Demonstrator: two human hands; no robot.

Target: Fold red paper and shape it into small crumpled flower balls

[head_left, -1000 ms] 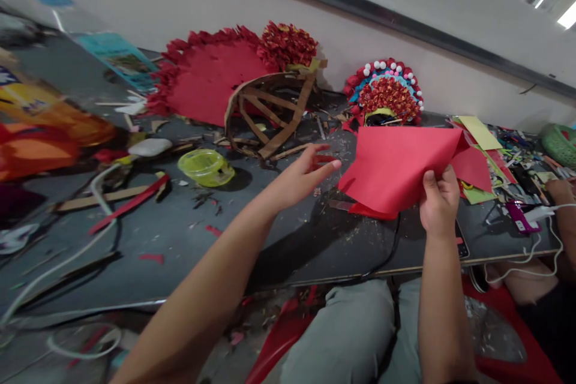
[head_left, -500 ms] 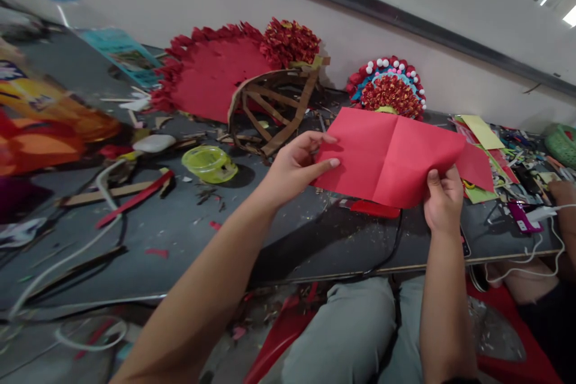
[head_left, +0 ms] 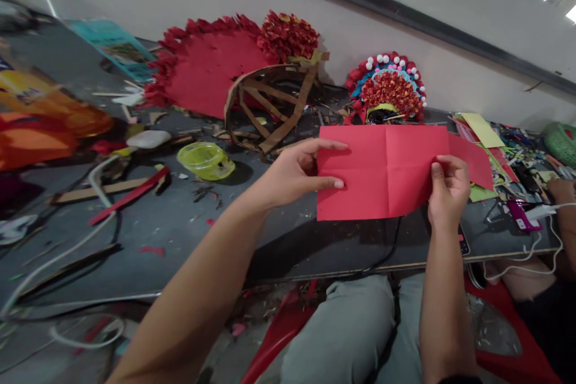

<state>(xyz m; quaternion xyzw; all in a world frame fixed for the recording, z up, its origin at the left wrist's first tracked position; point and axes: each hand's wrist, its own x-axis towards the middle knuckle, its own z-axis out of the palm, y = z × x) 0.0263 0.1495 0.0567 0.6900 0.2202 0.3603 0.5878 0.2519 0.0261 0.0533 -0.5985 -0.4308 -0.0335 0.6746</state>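
The right edge of a sheet of red paper (head_left: 353, 195) is pinched by the right hand (head_left: 447, 195), thumb in front and fingers curled at the edge. At the left edge, the thumb and forefinger of the left hand (head_left: 294, 171) are spread wide across the front of the sheet; the other fingers are partly hidden, so whether the paper is pinched there cannot be told. The sheet is held up over a dark, littered table (head_left: 189, 273), and is marked by one upright crease and a fainter crossways one.

Left of the hands, a yellow-green plastic tub (head_left: 204, 162) is set on the table. Behind it, a curved frame of brown strips (head_left: 293, 115) is placed in front of a large red panel with a ruffled edge (head_left: 209, 75). Beyond the paper, a fan-shaped decoration (head_left: 390, 90) in red and blue, rimmed with white balls, is stood near the pale wall (head_left: 333, 36).

To the right, coloured paper scraps (head_left: 483, 131) are piled near a purple device (head_left: 522, 216), with a green basket (head_left: 560, 144) farther off. Another person's hand (head_left: 561, 191) is seen at the right edge of the view.
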